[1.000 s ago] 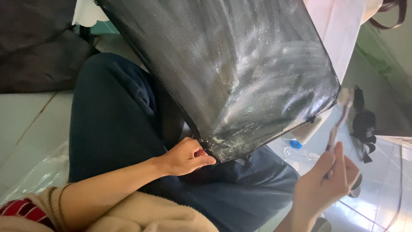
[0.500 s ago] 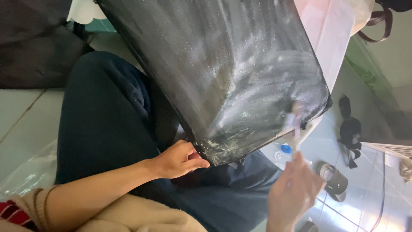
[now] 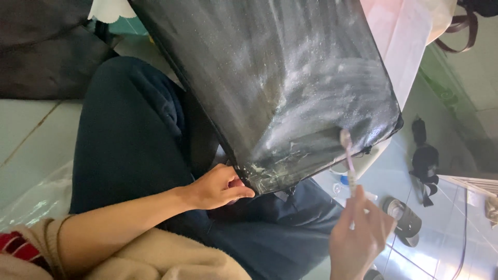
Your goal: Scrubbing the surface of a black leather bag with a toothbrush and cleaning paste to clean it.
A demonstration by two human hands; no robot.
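Note:
A large black bag [image 3: 280,83] smeared with white soapy foam rests tilted across my lap. My left hand [image 3: 218,186] grips its lower corner edge from below. My right hand [image 3: 360,233] holds a small pale toothbrush [image 3: 347,155] upright, its bristle head touching the foamy lower right side of the bag. My legs in dark blue trousers [image 3: 129,140] lie under the bag.
Pale tiled floor [image 3: 26,135] lies to the left with a clear plastic sheet [image 3: 36,202]. A dark cloth heap [image 3: 46,57] is at the top left. To the right are a black strap item [image 3: 423,155], a dark round object [image 3: 402,218] and a pink-white cloth [image 3: 399,36].
My right hand has swung the toothbrush from out at the right back in, and its head now touches the bag's foamy side. My left hand keeps its grip on the corner.

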